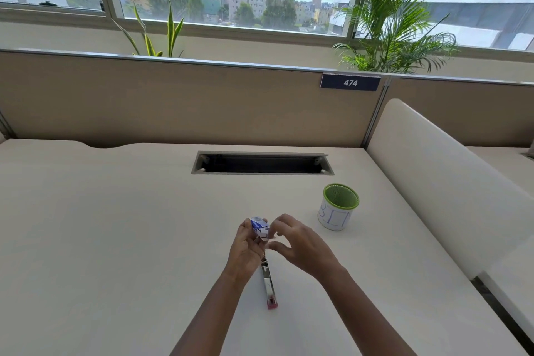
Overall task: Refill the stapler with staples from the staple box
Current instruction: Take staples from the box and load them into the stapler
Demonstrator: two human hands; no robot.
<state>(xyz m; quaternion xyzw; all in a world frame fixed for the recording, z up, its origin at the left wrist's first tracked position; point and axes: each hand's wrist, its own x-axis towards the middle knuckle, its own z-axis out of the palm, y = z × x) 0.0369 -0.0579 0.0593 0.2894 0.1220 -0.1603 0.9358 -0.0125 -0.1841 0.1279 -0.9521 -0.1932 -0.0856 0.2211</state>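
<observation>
While the left hand [245, 247] is gripping the staple box [259, 228] above the desk [115, 240], the right hand [302, 243] is pinching its end, probably to open it; the stapler [268, 283] is lying just beneath, within easy reach for loading.

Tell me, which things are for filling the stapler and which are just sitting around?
For the job: staple box, left hand gripping it, right hand pinching its end, stapler lying on the desk.
Just sitting there: green-rimmed cup, palm plant, 474 sign.
</observation>
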